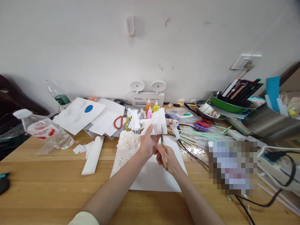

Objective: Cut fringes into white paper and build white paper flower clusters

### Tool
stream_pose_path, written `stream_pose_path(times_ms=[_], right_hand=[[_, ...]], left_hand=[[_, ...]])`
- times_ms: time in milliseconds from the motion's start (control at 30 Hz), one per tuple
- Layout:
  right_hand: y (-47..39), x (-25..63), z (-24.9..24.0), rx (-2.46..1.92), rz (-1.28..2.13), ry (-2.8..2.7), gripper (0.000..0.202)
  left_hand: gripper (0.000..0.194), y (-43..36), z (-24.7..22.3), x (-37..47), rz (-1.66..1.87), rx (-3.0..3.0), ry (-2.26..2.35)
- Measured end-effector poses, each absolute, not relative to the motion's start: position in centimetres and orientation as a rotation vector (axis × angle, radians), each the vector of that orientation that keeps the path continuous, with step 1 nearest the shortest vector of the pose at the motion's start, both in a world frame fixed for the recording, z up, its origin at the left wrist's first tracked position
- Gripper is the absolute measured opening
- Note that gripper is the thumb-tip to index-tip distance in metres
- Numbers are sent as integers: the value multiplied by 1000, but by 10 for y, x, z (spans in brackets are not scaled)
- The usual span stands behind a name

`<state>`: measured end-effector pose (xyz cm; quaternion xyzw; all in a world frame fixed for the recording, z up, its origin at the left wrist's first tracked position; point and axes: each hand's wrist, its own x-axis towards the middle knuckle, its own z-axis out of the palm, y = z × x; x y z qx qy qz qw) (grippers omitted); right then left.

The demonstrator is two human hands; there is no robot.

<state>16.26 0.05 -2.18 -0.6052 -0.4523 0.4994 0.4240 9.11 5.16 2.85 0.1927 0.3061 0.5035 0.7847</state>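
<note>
My left hand (148, 144) grips a piece of white paper (157, 121) from below, thumb on its face. In my right hand (167, 157) is a pair of gold-handled scissors (162, 137), blades pointing up against the paper's lower right edge. Whether the blades are apart I cannot tell. Beneath both hands lies a white sheet (154, 178) on the wooden table. Clusters of white ruffled pieces (127, 140) rest on that sheet, left of my left hand. Beyond the held paper stand small orange, yellow and pink bottles (149, 113).
At the left lie a large clear bottle (47, 131), a folded white paper strip (93, 156) and loose sheets (79, 115). Red-handled scissors (118, 122) sit behind. To the right are a glue gun (174, 128) with its cable, thin sticks and a green bowl (227, 104) of markers.
</note>
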Motion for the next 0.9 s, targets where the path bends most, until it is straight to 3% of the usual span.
stream_pose_path(times_ms=[900], right_hand=[[2,163,-33,-1473,1309,-1103,56]], left_hand=[[30,55,27,90,1143,383,562]])
